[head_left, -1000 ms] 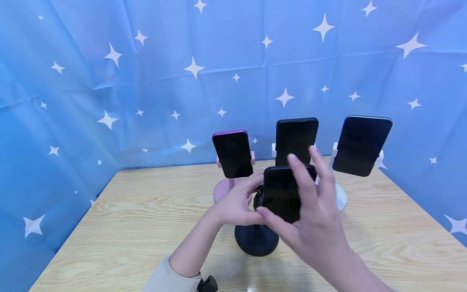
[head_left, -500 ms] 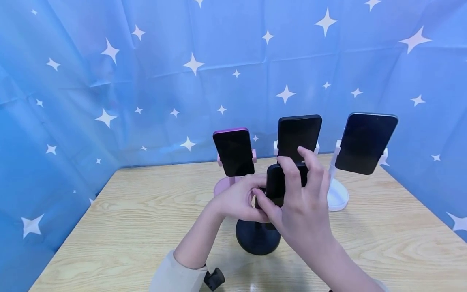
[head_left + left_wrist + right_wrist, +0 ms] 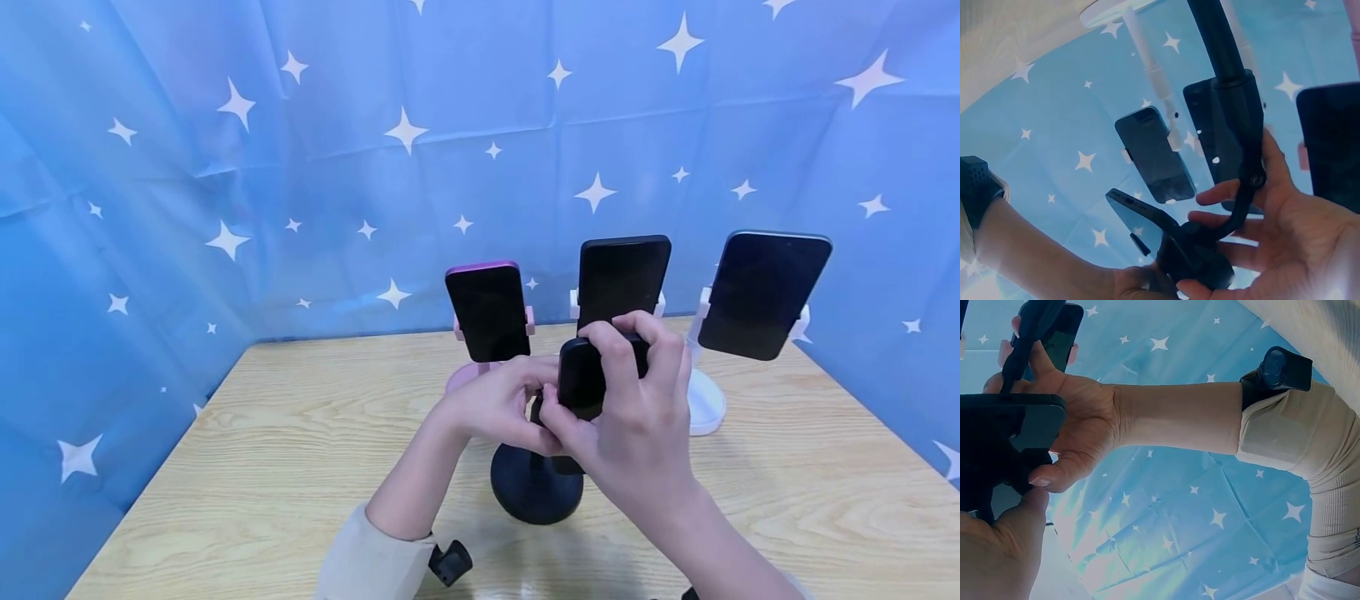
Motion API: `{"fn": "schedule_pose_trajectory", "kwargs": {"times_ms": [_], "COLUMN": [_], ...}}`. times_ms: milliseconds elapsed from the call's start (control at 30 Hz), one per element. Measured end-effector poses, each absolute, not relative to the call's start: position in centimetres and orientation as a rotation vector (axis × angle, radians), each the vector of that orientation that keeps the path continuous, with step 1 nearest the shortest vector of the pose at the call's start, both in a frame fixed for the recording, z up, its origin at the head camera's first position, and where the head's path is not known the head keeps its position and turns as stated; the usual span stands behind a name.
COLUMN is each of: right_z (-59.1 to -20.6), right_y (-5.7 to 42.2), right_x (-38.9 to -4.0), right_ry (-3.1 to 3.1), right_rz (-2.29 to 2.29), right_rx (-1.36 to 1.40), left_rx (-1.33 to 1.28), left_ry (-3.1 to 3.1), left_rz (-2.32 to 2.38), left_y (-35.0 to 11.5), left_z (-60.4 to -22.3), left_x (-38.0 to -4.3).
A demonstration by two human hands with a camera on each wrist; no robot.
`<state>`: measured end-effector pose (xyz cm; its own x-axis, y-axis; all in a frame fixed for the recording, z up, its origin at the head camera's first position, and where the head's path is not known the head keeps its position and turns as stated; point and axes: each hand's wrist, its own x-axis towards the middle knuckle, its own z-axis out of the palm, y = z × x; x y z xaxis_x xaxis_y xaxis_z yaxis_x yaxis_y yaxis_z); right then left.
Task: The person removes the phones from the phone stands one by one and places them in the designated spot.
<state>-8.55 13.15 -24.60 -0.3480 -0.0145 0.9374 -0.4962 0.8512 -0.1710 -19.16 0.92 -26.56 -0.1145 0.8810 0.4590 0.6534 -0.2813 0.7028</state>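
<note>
Blue fabric is filling the background as a curtain (image 3: 337, 196), its white stars scattering to the picture's top and side edges; below it a wooden table (image 3: 300, 458) is spreading forward, its grain reaching wide from the left forearm to the left edge, and a similar stretch is running right of the right forearm; the black stand (image 3: 536, 492) is standing on its round base, well inside both side edges; the pink stand (image 3: 461, 377) and the white stand (image 3: 705, 404) are standing behind it, nearer the back edge; the right hand (image 3: 641, 425) is gripping the front phone (image 3: 579, 379), fingers bending over its top edge, thumb at its left side; the left hand (image 3: 502, 404) is wrapping around the black stand's neck and clamp; the front phone is tilting at that stand's head, overlapping the rear black phone (image 3: 622, 275); whether the clamp is holding it, one cannot tell; the magenta-edged phone (image 3: 489, 312) and blue-edged phone (image 3: 767, 293) are leaning either side, curtain showing in the gaps between upper edges.
</note>
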Motion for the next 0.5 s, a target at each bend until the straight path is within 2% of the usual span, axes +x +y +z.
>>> {"fn": "schedule_pose_trajectory", "kwargs": {"times_ms": [500], "right_z": [-24.42], "right_y": [13.61], "right_x": [-8.75], "right_ry": [-1.895], "right_rz": [0.560], "right_rx": [0.378], "left_rx": [1.838], "left_ry": [1.686], "left_rz": [1.324], "left_y": [1.27], "left_z": [-26.25], "left_x": [-19.02]}}
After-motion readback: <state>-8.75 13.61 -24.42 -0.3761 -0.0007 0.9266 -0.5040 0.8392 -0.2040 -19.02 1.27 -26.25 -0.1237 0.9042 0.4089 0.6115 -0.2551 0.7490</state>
